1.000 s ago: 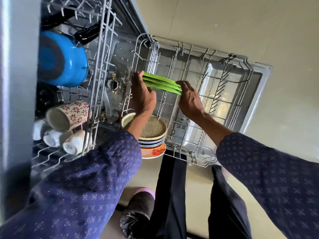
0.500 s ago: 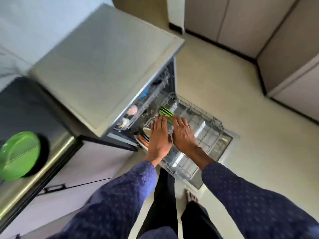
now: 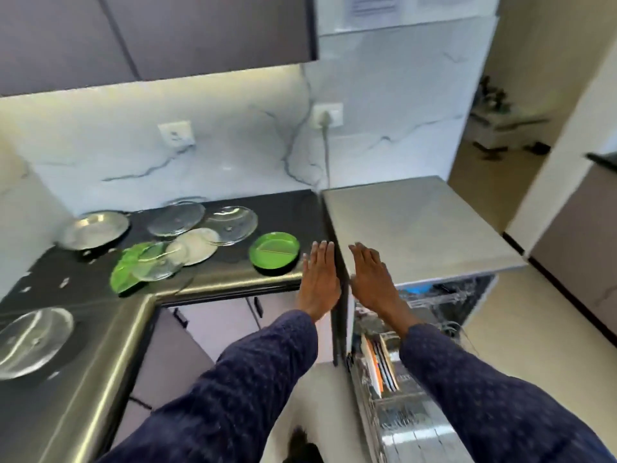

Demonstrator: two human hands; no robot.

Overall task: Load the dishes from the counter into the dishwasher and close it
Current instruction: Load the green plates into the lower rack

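A glass lid (image 3: 33, 340) is lying at the far left on the dark counter (image 3: 207, 282), well apart from both hands. Further right, a steel plate (image 3: 95, 228), two clear glass plates (image 3: 176, 218), and a pile of green and glass plates (image 3: 147, 265) are lying beyond and left of the fingertips. A green divided plate (image 3: 274, 253) is sitting just left of the left hand's fingers (image 3: 321, 253). The left hand (image 3: 320, 279) is hovering palm down, fingers straight and together, gripping nothing. The right hand (image 3: 372, 279) is hovering beside it, fingers straight, likewise empty. Below the right hand, the dishwasher (image 3: 417, 235) is standing open, its lower rack (image 3: 400, 412) holding upright plates (image 3: 380, 365).
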